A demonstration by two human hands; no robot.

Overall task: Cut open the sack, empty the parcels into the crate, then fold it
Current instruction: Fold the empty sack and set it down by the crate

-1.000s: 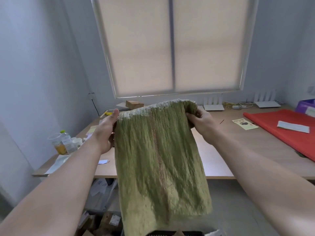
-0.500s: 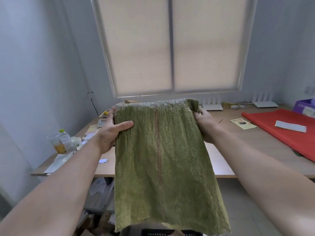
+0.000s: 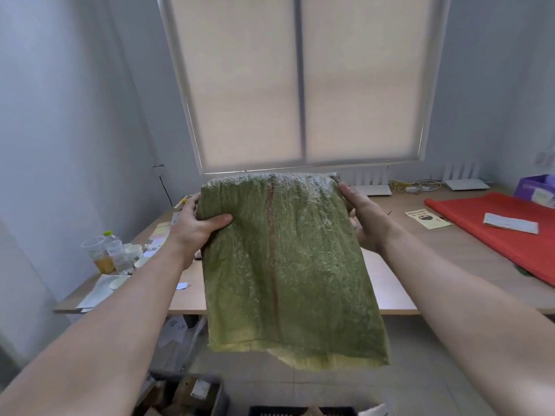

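Right at the bottom edge of the view sits the dark slatted rim of a crate (image 3: 300,411), mostly cut off. To its left on the floor are open brown cardboard boxes (image 3: 195,391). Above them two bare forearms reach forward, holding a green sack (image 3: 285,265) in the air between the crate and the desk. The sack is coarse woven plastic, crinkled and slightly glossy, with a faint reddish stripe running down its middle. It hangs flat as a rough rectangle, its paler lower hem frayed and doubled.

The left hand (image 3: 198,226) grips the sack's upper left corner, thumb pressed across the front and fingers curled behind. The right hand (image 3: 366,220) holds the upper right edge; its fingers are mostly hidden behind the cloth, so only the grasp itself is plain.

Beyond lies a pale wood-grain tabletop (image 3: 450,256). On its left end stand clear plastic cups (image 3: 100,253), one with orange liquid, among scattered paper. To the right lie a small yellow leaflet (image 3: 427,219) and a smooth red sheet (image 3: 495,232) carrying a folded white slip (image 3: 510,223). Farther back are a tangle of yellow cable (image 3: 402,185), flat white routers (image 3: 465,184) and a purple box (image 3: 537,190). A beige roller blind (image 3: 300,85) covers the window behind.
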